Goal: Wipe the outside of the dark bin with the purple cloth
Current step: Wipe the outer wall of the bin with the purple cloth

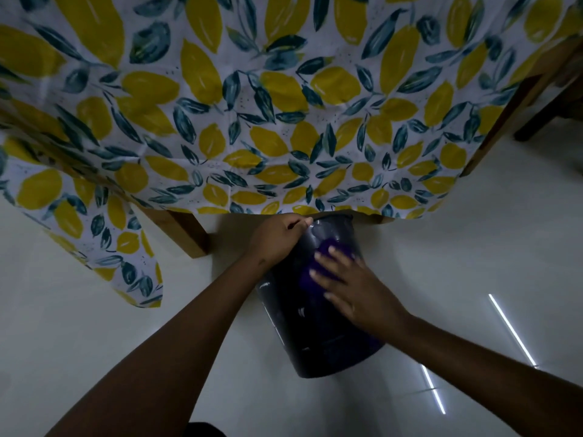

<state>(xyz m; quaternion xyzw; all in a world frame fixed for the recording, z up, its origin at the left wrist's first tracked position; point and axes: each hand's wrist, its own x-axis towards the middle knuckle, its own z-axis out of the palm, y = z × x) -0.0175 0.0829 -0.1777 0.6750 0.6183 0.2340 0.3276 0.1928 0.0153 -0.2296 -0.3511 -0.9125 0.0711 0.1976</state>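
The dark bin (315,335) lies tilted on the pale floor, its far end reaching under the table edge. My left hand (277,238) grips the bin's far end at the upper left. My right hand (350,288) lies flat on the bin's side, fingers spread, pressing the purple cloth (328,250) against it. Most of the cloth is hidden under the palm; purple shows above and left of the fingers.
A table covered by a lemon-and-leaf patterned tablecloth (252,121) fills the upper view, its cloth hanging low on the left. A wooden table leg (189,231) stands left of the bin. Dark chair legs (549,115) are at the upper right. Pale glossy floor (473,247) surrounds the bin.
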